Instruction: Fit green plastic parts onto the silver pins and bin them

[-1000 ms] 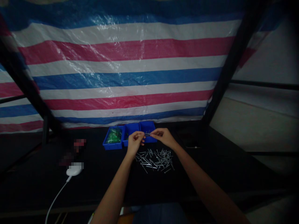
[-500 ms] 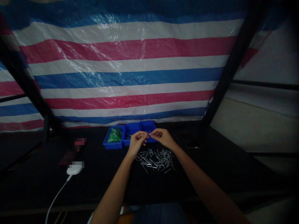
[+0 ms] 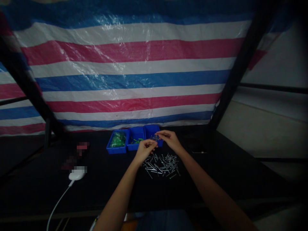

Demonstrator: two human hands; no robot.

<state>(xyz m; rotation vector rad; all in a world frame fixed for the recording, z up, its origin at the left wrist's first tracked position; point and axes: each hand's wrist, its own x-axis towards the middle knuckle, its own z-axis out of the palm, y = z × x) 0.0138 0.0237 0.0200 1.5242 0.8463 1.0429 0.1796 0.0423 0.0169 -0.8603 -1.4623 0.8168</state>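
Note:
My left hand point(image 3: 146, 150) is closed in a pinch in front of the blue bins; what its fingertips hold is too small to make out. Just above and to its right, my right hand point(image 3: 170, 140) pinches over the right blue bin point(image 3: 150, 129), and a small silvery piece shows at its fingertips, its kind unclear. Small silvery parts point(image 3: 155, 138) lie in that bin behind the fingers. Below both hands, a loose pile of long silver screws or nails point(image 3: 165, 165) is spread on the black table.
The middle blue bin point(image 3: 136, 131) holds several small green pieces point(image 3: 136, 141). A clear bag of green parts point(image 3: 118, 139) fills the left bin point(image 3: 116, 150). A white device with a cable point(image 3: 76, 175) lies at left, a dark flat object point(image 3: 198, 147) at right. Striped sheeting point(image 3: 134, 77) hangs behind.
My hands have come apart slightly: the left moved down and right, the right a little up. Green pieces in the middle bin and silvery parts in the right bin are now more visible.

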